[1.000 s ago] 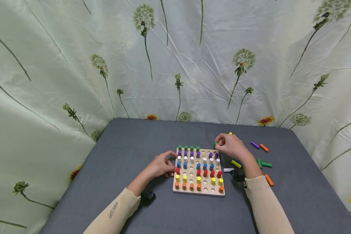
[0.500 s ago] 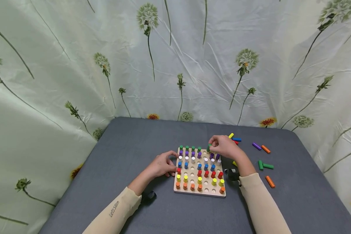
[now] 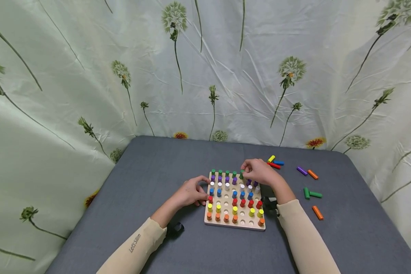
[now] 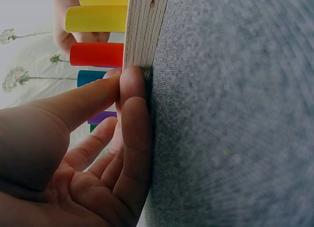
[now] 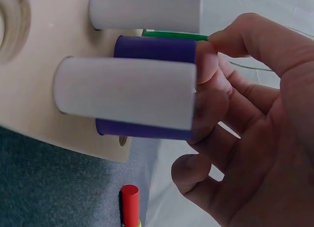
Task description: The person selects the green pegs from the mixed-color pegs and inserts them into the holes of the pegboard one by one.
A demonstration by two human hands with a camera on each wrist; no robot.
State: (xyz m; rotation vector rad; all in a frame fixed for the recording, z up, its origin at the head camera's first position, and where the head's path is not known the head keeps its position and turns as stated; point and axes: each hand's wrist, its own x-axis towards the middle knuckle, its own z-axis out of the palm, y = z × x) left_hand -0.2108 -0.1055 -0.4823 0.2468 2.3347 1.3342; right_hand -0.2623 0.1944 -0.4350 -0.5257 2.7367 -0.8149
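Note:
A square wooden pegboard point(image 3: 231, 225) holds upright pegs in rows of green, purple, white, blue, red, yellow and orange, with some holes bare. My left hand point(image 3: 190, 192) grips its left edge, thumb near the red peg point(image 4: 97, 54) and fingers along the side in the left wrist view. At the far row, my right hand point(image 3: 261, 172) pinches a green peg point(image 3: 241, 174) between thumb and fingertips, upright at the fifth place. White pegs point(image 5: 127, 92) and purple pegs point(image 5: 154, 48) partly hide that green peg in the right wrist view.
Loose pegs lie right of the board on the grey table point(image 3: 178, 156): a yellow peg point(image 3: 271, 158), a blue peg point(image 3: 279, 163), a red peg point(image 3: 274, 166), a purple peg point(image 3: 301, 171), green pegs point(image 3: 316, 194) and orange pegs point(image 3: 317, 212). A flowered curtain point(image 3: 140, 68) hangs behind.
My right hand has brought the green peg leftward from beyond the board's far right corner to the far row's fifth place. The left hand stays at the board's edge.

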